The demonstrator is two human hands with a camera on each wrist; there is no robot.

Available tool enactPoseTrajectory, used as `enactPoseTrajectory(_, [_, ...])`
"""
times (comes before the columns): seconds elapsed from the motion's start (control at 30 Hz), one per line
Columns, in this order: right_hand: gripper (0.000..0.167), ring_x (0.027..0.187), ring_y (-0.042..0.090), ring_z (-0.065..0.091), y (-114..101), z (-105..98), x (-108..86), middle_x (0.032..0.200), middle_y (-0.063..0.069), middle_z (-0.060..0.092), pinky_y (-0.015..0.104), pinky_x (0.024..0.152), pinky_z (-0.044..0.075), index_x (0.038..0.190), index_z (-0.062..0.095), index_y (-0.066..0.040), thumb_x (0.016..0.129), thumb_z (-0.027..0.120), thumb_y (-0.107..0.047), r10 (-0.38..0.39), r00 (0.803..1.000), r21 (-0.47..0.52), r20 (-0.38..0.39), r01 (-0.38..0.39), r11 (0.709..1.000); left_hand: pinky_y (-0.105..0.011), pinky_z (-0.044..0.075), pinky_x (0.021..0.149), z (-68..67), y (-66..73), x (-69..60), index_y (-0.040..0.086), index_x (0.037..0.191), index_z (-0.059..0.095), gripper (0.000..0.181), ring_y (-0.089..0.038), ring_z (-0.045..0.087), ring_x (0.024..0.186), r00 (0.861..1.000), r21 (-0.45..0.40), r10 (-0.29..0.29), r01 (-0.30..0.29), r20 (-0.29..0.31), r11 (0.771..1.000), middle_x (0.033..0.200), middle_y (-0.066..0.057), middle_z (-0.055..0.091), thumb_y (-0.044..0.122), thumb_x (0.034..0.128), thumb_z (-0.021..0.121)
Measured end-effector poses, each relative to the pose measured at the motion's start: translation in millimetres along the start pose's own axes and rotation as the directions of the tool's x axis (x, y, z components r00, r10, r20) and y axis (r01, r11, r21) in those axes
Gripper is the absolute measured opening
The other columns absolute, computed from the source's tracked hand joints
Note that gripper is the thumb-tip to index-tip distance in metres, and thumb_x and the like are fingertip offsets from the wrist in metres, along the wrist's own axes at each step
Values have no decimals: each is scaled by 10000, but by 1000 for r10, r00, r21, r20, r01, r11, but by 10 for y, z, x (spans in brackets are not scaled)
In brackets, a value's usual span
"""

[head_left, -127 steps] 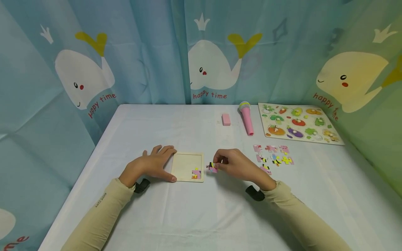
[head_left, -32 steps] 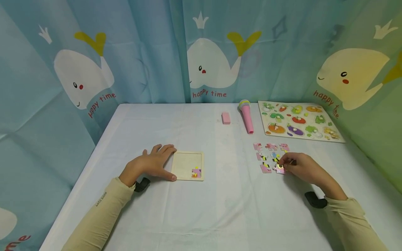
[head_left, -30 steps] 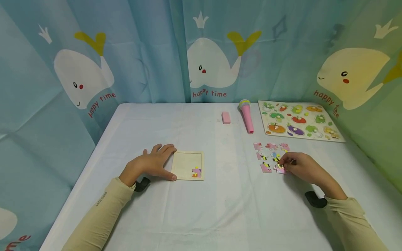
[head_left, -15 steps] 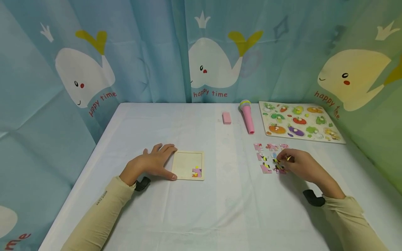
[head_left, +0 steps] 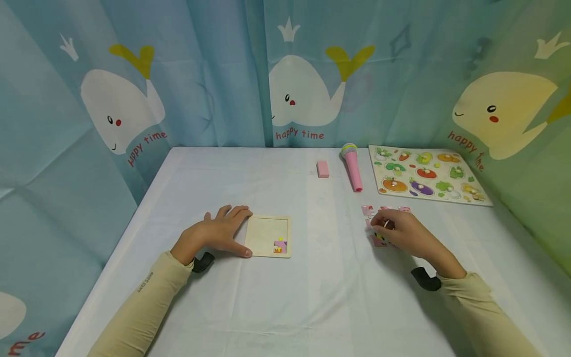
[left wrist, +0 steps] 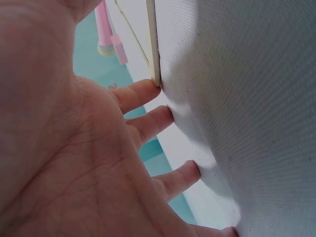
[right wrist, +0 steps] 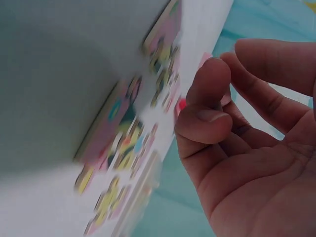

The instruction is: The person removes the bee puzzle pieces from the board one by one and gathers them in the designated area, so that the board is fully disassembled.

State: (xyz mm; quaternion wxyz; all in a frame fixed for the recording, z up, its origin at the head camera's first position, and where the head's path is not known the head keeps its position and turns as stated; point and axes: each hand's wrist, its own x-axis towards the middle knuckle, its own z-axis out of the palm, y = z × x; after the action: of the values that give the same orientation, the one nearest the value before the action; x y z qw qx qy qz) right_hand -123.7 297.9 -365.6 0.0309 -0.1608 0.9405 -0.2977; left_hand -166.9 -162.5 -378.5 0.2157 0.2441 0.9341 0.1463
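Note:
A shallow square wooden puzzle tray (head_left: 266, 216) lies flat, with one puzzle piece (head_left: 280, 246) in its lower right corner. My left hand (head_left: 218, 232) rests at its left edge, fingers spread, thumb at the near corner and index finger at the far one. To the right, my right hand (head_left: 403, 233) hovers over a group of loose puzzle pieces (head_left: 368, 210), hiding most of them in the head view. Its fingers bend loosely; in the right wrist view no piece shows between them. Pink and yellow pieces (right wrist: 112, 200) lie beneath that hand.
A pink toy microphone (head_left: 353, 168) and a pink block (head_left: 323, 169) lie toward the table's back. Behind the loose pieces is a vegetable peg board (head_left: 430, 174). White cloth (head_left: 267, 307) covers the table, and whale-print curtains (head_left: 308, 89) hang around it.
My right hand carried a puzzle piece from beside the tray to the loose group and let it go there. Now the hand has shifted left over the pieces. My left hand stays put.

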Motion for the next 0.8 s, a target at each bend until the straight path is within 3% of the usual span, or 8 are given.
enactPoseTrajectory(0.2, [71,654,173,592,-96,113,97,812,33,637,292,574,519,1066,719,24,999,700,7,-26,999,72,37,23,997,-854,123,1122,6,-6,4,96,1663,299,1099,-499,119,1585,1000,1,2,-2,0,1000,1747,-114,196,593,850,845])
enactPoseTrajectory(0.37, [79,771,174,593,-201,218,196,893,2,657,295,651,527,1068,739,10,992,718,2,-82,996,45,30,81,996,-854,123,1122,5,-5,-1,95,1666,296,1103,-497,120,1585,1000,4,2,-2,2,1000,1749,-113,194,592,849,846])
enactPoseTrajectory(0.5, [68,839,171,601,-298,308,290,907,-27,673,327,744,523,1047,746,-11,981,733,-1,-146,989,27,29,145,989,-856,123,1120,1,-7,-6,89,1664,296,1099,-503,123,1583,1000,0,1,-1,1,1000,1748,-121,194,583,852,850])
enactPoseTrajectory(0.8, [68,842,156,608,-529,492,485,922,-24,671,364,758,527,1046,731,-3,979,728,6,-259,964,32,65,257,966,-845,110,1133,-1,7,1,98,1673,289,1102,-493,107,1591,1000,-7,-2,2,4,1000,1753,-111,191,582,856,847])
